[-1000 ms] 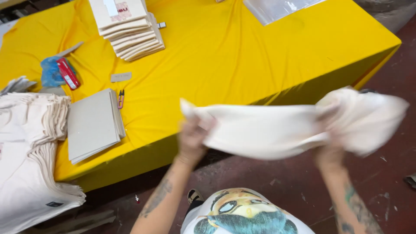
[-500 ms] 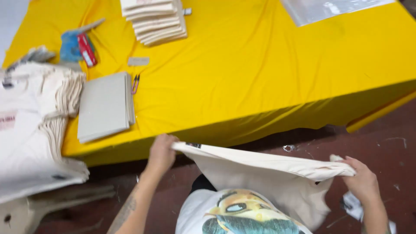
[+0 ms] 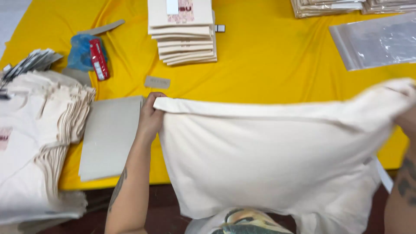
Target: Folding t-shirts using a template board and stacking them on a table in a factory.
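Cream cloth [image 3: 268, 160], a plain off-white garment or bag, hangs spread wide between both hands, its top edge stretched level above the near edge of the worktop [image 3: 268, 78] and its lower part dropping toward the person's printed shirt [image 3: 242, 221]. At its left corner the left hand [image 3: 150, 118] is clamped on the cloth, thumb and fingers pinched over the folded edge, with the tattooed forearm running down from it. At the far right corner the right hand [image 3: 407, 117] is mostly hidden behind bunched, blurred fabric; it seems to grip the corner, but how the fingers close I cannot tell.

Just left of the left hand, touching it or nearly so, lies a flat grey card board [image 3: 110, 136] on the yellow cover of the worktop. Farther left of that hand a tall pile of folded cream cloths [image 3: 39, 138] hangs over the worktop's edge. Just beyond the left hand lies a small grey tag [image 3: 157, 82]. Beyond and to the left of it sit a red tool [image 3: 99, 65] on a blue bundle [image 3: 80, 52]. Straight beyond the left hand stands a stack of flat cream packets [image 3: 182, 39]. Beyond the right hand lies a clear plastic bag [image 3: 375, 43], and past it, at the far edge, more stacked cream pieces [image 3: 329, 6]
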